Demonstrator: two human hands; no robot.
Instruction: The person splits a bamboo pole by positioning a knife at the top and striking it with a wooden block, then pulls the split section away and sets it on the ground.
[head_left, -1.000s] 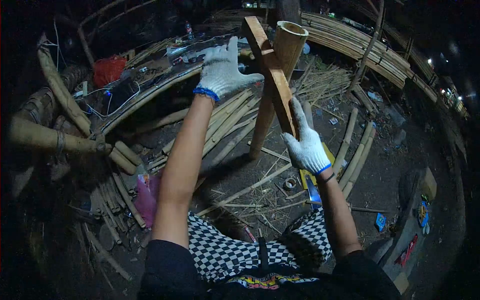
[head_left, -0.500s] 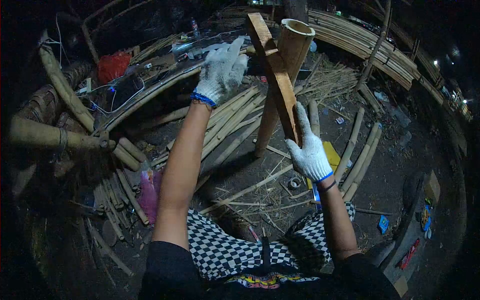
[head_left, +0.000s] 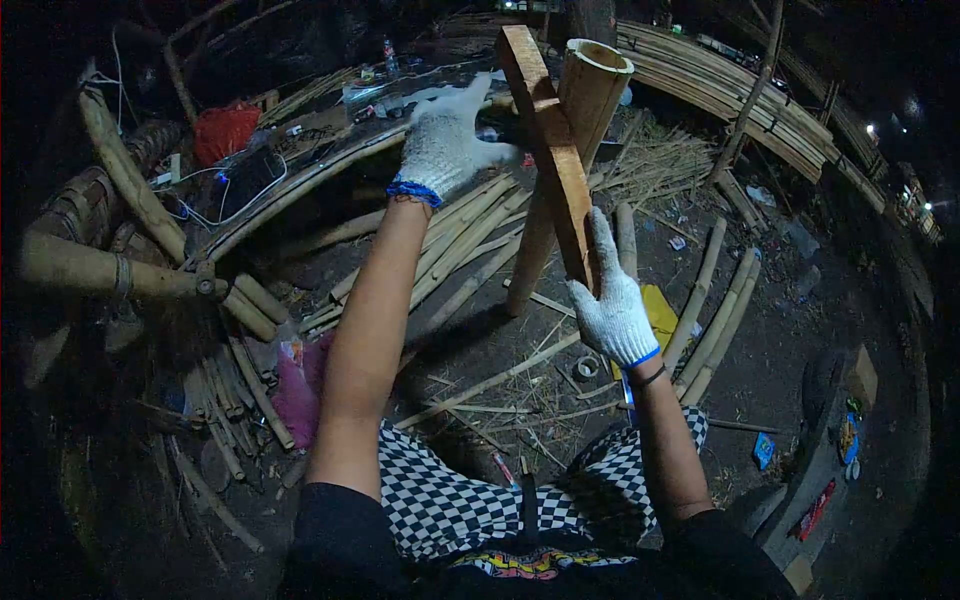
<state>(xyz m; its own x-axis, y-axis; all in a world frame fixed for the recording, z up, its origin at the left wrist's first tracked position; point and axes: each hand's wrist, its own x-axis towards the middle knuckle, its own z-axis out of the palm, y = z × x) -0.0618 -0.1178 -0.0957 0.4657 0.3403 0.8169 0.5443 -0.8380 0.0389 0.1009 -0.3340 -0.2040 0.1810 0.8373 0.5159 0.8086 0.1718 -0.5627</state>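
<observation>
A red plastic bag (head_left: pixel 225 130) lies far left among clutter. The left hand (head_left: pixel 445 140), in a white knit glove, is raised with its grip open, fingers spread, thumb just beside the flat brown wooden plank (head_left: pixel 555 160). The plank leans tilted against the hollow upright bamboo tube (head_left: pixel 592 85), which stands on the dirt floor (head_left: pixel 760 370). The gloved right hand (head_left: pixel 612 310) has its grip closed around the plank's lower end. A yellow sheet (head_left: pixel 660 305) lies just beyond.
</observation>
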